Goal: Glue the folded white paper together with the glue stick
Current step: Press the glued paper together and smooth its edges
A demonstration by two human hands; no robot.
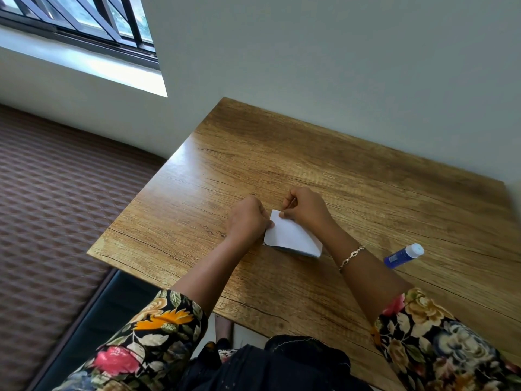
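Hands meet over the folded white paper [290,235] at mid-table: left hand [248,218] curls its fingers onto the paper's left edge, right hand [306,207] pinches the top corner. Blue glue stick [403,255], white cap on, lies flat on the wooden table [282,153], off to the right beside the braceleted wrist.
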